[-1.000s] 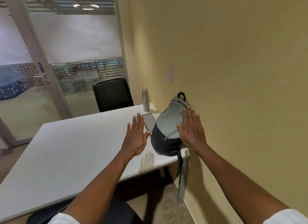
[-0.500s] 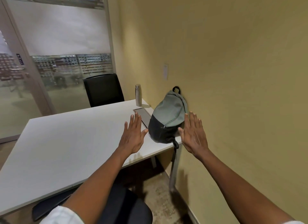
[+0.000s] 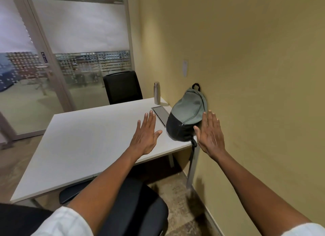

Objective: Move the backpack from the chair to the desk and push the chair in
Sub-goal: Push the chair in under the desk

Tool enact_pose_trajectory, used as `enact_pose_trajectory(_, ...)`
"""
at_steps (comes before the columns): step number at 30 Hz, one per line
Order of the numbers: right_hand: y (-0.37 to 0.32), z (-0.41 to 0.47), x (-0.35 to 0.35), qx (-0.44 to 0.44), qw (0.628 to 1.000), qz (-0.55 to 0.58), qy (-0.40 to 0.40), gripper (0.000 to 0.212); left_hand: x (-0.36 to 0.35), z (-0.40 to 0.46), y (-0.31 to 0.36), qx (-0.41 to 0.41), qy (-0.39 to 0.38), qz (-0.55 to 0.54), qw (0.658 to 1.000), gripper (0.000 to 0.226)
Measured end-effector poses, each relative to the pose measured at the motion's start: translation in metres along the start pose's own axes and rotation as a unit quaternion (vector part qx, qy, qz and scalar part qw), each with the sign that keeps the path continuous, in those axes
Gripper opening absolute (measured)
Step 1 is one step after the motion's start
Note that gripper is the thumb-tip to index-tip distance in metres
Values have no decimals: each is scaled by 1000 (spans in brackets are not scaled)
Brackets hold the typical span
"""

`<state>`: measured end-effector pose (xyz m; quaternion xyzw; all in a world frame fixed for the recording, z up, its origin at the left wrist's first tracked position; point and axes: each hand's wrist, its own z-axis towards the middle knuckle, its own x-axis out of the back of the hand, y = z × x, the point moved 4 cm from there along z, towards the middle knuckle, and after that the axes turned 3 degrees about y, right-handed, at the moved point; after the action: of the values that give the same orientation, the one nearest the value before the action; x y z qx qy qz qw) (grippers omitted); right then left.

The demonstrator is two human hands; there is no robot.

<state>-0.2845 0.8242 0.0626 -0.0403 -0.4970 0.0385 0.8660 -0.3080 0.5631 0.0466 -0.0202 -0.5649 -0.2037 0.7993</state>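
The backpack (image 3: 187, 119) already sits on the worktop (image 3: 91, 139), at its corner nearest the yellow wall (image 3: 255, 77), leaning against that wall with a strap hanging over the edge. So the first half of the job looks done. The chair (image 3: 133, 206) stands pulled out from the worktop, its black seat below the person's forearms, so pushing it in is what remains.

Both hands are empty with fingers spread flat. The left hand (image 3: 145, 136) hovers over the worktop just left of the backpack; the right hand (image 3: 211, 136) hangs in the air just right of it, near the wall, apparently clear of the fabric.

Compared with a second ago, the right hand has come off the backpack, where its fingers lay on the upper side, and both hands have drawn back toward the person. The backpack has stayed put beside the steel bottle (image 3: 156, 93) and the grey inset panel (image 3: 161, 115).
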Motion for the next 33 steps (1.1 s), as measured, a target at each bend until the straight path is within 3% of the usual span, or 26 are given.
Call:
enact_pose_trajectory(11, -58, -32, 4, -21, 1000, -11, -8, 69, 43, -56, -50, 2, -19, -27, 999, 69)
enact_pose_trajectory(21, -155, -136, 13, -69, 996, -39, -33, 66, 52, -144, -123, -39, -81, -59, 994, 68)
enact_pose_trajectory(33, -215, -198, 36, -102, 994, -37, -30, 70, 98, -196, -146, -78, -82, -59, 992, 68)
